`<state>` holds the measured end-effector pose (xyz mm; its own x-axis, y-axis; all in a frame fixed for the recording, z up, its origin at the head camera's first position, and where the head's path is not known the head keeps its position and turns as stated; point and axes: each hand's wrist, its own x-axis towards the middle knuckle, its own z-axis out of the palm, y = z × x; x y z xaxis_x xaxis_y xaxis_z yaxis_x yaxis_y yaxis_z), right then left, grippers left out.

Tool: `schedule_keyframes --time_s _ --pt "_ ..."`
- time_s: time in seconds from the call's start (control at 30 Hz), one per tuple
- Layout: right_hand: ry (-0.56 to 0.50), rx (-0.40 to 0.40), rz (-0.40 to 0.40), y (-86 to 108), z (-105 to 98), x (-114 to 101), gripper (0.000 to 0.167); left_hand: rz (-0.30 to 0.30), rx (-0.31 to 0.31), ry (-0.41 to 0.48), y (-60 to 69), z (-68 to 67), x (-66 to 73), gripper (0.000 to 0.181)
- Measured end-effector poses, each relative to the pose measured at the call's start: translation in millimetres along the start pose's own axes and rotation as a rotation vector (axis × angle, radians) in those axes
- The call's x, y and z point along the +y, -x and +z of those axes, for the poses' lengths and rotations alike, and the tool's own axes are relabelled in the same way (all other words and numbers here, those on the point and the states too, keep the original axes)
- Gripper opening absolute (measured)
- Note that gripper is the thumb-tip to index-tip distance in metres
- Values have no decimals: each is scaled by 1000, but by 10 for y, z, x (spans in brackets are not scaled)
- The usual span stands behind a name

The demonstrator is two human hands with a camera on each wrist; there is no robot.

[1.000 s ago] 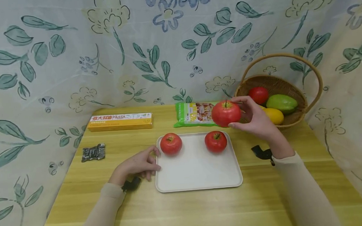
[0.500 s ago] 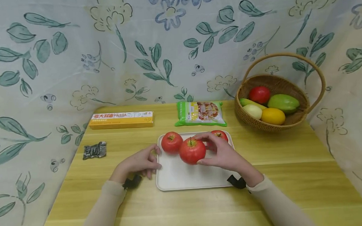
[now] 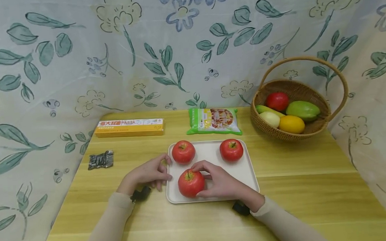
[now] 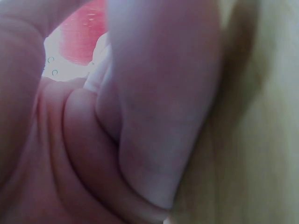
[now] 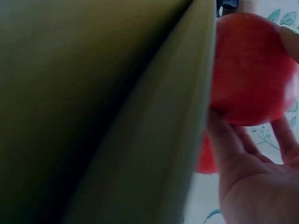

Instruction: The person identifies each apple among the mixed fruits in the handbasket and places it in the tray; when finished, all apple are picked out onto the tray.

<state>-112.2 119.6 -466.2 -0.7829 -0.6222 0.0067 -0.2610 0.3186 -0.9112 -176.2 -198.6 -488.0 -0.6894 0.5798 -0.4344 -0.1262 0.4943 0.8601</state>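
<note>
In the head view my right hand (image 3: 220,182) grips a red apple (image 3: 191,183) from its right side, low over the front left part of the white tray (image 3: 229,186). Whether that apple touches the tray is hard to tell. In the right wrist view the fingers lie around the held apple (image 5: 252,70). Two more apples sit at the tray's back, one on the left (image 3: 183,152) and another on the right (image 3: 231,150). My left hand (image 3: 148,172) holds the tray's left rim with curled fingers and thumb. Its wrist view shows mostly skin, with a bit of red behind.
A wicker basket (image 3: 272,133) with several fruits stands at the back right. Behind the tray lies a green and white food packet (image 3: 214,121). To the left are a pasta box (image 3: 129,128) and a small black wrapped packet (image 3: 100,160). Patterned cloth rises behind the table.
My right hand has carried the apple from beside the basket leftward and down to the tray's front left. The left hand has stayed at the rim.
</note>
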Motion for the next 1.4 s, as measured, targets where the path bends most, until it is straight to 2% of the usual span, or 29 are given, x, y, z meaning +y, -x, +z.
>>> schedule_keyframes --time_s 0.43,0.7,0.97,1.1,1.23,1.4 --pt "86 -9 -5 -17 80 28 68 -11 1 4 -5 3 -13 57" --pt "220 4 -32 -16 168 -30 70 15 -5 8 1 4 -19 56" --pt "278 5 -54 -26 164 -37 78 18 -9 12 -7 2 -18 56" --pt "277 -9 -71 -23 115 -14 85 20 -11 14 -15 2 -24 55" --pt "212 0 -29 -2 -8 -61 89 23 -12 19 -5 1 -18 55" --pt "137 99 -1 66 -301 -223 90 17 -17 18 -3 -8 -17 56"
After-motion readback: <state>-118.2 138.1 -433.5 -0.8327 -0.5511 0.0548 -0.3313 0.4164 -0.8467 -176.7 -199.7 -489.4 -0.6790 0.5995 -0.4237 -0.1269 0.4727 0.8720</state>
